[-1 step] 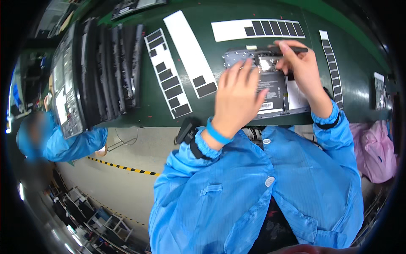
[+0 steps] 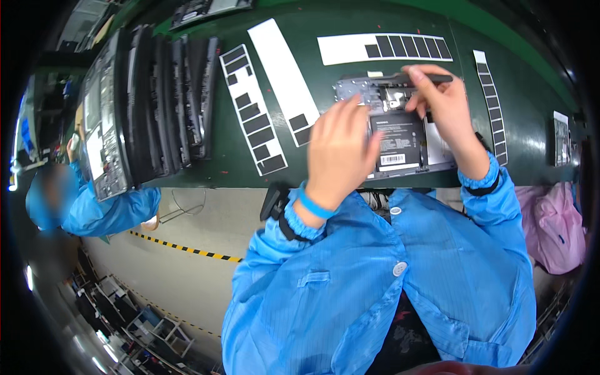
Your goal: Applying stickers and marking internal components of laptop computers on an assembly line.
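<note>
An opened laptop base (image 2: 442, 159) lies on the green table in front of me, with its inner parts showing. In it sits a black battery (image 2: 400, 134) with a printed label, and a circuit board (image 2: 357, 91) shows along the far left part. My right hand (image 2: 437, 97) is closed on a slim black tweezers-like tool (image 2: 442, 79), held nearly level above the far edge of the base. My left hand (image 2: 340, 147) is open, fingers stretched out, over the left edge of the base; it hides part of that side and holds nothing.
Several dark laptop parts (image 2: 169, 106) stand in a row at the left. White strips with black pads (image 2: 253, 112) (image 2: 400, 49) (image 2: 490, 103) and a mostly bare white strip (image 2: 278, 69) lie around the base. A co-worker's blue sleeve (image 2: 112, 212) is at far left; a pink bag (image 2: 553, 228) hangs at right.
My left hand has drawn back a little to the left, uncovering more of the battery and its label. The right hand keeps its hold on the black tool. The whole view has shifted slightly.
</note>
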Tool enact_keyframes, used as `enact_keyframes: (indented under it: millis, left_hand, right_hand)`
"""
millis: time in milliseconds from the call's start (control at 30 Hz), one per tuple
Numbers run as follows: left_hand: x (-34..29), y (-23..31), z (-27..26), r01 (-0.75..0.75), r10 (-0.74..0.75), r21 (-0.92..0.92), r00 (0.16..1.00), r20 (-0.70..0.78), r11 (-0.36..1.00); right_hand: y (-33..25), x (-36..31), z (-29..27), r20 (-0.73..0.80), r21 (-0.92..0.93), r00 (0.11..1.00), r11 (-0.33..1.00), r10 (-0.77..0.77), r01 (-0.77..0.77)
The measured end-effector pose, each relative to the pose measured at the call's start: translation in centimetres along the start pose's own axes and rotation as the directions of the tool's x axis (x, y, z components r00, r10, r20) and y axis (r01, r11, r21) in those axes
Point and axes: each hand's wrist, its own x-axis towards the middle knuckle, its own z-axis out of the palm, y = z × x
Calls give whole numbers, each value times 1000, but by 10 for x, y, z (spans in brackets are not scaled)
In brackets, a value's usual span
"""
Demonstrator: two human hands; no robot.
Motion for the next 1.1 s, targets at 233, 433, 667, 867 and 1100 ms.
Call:
enact_keyframes:
  millis: [233, 433, 667, 867, 1100]
  left_hand:
    - [-51, -60, -16, 242, -209, 273, 967, -146, 931]
    - [-54, -64, -13, 204, -162, 318, 975, -154, 926]
    - [-55, -68, -10, 176, -122, 329, 976, -178, 928]
    - [-53, -64, -11, 196, -150, 324, 975, -161, 925]
    - [-44, -47, -19, 220, -181, 336, 973, -144, 916]
  right_hand:
    - [-5, -4, 109, 189, -216, 974, 963, -121, 161]
    - [0, 2, 122, 140, -430, 953, 851, -268, 302]
    - [6, -6, 129, 87, -452, 946, 833, -313, 318]
    - [-4, -12, 116, 114, 21, 977, 983, -182, 181]
    - [-25, -43, -8, -98, 166, 971, 959, -217, 231]
